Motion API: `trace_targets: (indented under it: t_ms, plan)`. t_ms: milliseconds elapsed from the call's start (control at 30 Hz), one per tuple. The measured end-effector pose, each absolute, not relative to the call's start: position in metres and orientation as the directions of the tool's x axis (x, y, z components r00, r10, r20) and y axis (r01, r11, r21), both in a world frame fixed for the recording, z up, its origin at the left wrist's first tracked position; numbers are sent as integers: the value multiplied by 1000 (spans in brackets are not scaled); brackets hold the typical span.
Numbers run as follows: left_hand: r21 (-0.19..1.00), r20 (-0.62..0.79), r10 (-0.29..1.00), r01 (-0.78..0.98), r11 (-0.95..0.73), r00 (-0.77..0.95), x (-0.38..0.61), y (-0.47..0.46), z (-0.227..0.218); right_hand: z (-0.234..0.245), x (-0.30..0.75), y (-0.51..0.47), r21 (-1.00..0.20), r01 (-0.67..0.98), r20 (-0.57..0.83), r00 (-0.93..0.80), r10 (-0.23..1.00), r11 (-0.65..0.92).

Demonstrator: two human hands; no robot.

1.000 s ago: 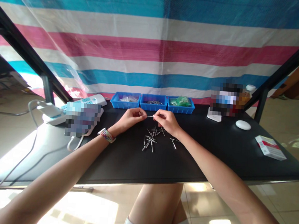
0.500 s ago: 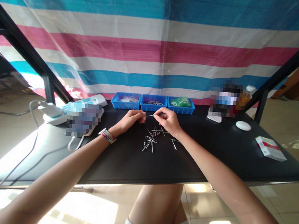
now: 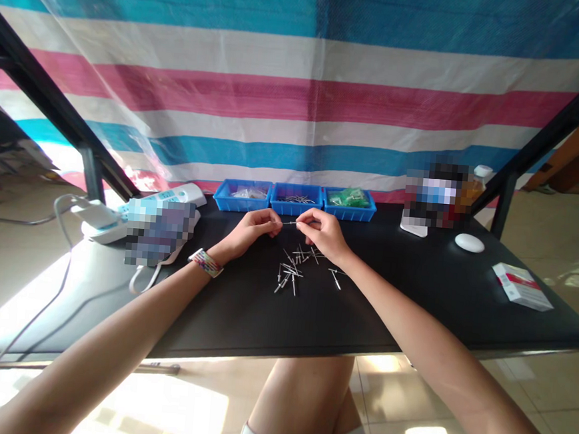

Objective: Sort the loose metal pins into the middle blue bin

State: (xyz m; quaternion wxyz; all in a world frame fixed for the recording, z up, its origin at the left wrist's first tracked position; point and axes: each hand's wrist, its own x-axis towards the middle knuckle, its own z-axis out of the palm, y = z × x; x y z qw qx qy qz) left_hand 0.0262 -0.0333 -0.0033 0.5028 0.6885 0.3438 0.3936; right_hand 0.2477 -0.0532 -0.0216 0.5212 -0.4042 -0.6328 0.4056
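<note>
Between my two hands a thin silver blind rivet [image 3: 289,223] is held level, just above the table. My left hand [image 3: 259,225] pinches its left end with thumb and fingers. At the other end, my right hand [image 3: 322,233] has thumb and forefinger closed on it; fingertips hide both ends. Below the hands lies a loose pile of blind rivets [image 3: 292,271], several of them crossing one another. A couple more rivets [image 3: 335,279] lie apart, near my right wrist. Behind the hands, the middle blue bin [image 3: 295,209] contains similar thin metal pieces.
A left blue bin [image 3: 241,205] has clear bags, and a right blue bin [image 3: 348,213] has green ones. A power strip [image 3: 185,197] with cables stands left. On the right are a white oval object [image 3: 469,243], a small box [image 3: 522,287] and a bottle [image 3: 480,182].
My fingertips have come slightly closer together along the rivet, and a thicker part of it now shows between them. The loose rivets lie as before.
</note>
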Motion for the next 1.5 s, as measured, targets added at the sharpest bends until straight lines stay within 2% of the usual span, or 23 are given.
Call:
trace_targets:
  t_ms: [167, 433, 767, 1067, 1500]
  plan:
    - [956, 206, 879, 103, -275, 430, 26, -33, -4, -23, 248, -51, -956, 31, 285, -131, 950, 291]
    - [959, 193, 893, 114, -260, 407, 28, -34, -4, -22, 247, -51, -958, -26, 288, -114, 951, 286]
    - [966, 151, 873, 118, -230, 463, 28, -34, -3, -25, 245, -50, -952, -14, 304, -92, 948, 304]
    - [981, 114, 890, 93, -172, 441, 27, -29, -10, -28, 247, -50, -944, 6, 328, -113, 938, 331]
    - [972, 164, 868, 72, -222, 468, 27, -33, -4, -27, 246, -49, -947, -28, 322, -96, 942, 321]
